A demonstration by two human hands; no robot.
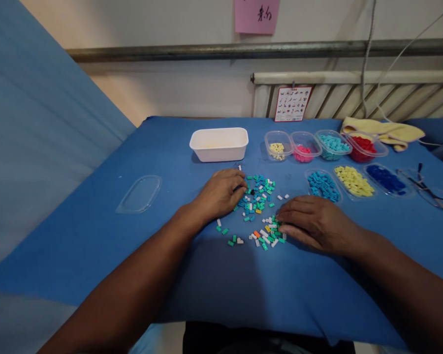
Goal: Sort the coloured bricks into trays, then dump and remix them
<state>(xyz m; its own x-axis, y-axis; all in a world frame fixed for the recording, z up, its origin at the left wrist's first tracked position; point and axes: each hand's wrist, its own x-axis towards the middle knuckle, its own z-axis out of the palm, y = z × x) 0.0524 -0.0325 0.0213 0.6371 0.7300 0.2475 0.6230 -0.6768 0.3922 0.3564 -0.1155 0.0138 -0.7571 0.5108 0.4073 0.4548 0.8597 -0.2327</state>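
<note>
Small building bricks in teal, green, white and a few in orange and yellow (260, 196) lie loose in a pile on the blue cloth. At the pile's left edge is my left hand (221, 192), its fingers bent in and thumb near the forefinger; whatever they hold, if anything, is hidden. My right hand (313, 221) rests at the right edge with fingers stretched out side by side, their tips touching the nearer bricks. A few green and white bricks (234, 241) lie apart, closer to me.
Behind the pile stands a white tub (219, 146). Clear containers hold cream (276, 150), pink (303, 152), light blue (332, 145), red (362, 147), yellow (353, 181) and dark blue pieces (386, 179). A clear lid (139, 194) lies left; eyeglasses (426, 189) lie right, near a yellow cloth (386, 130).
</note>
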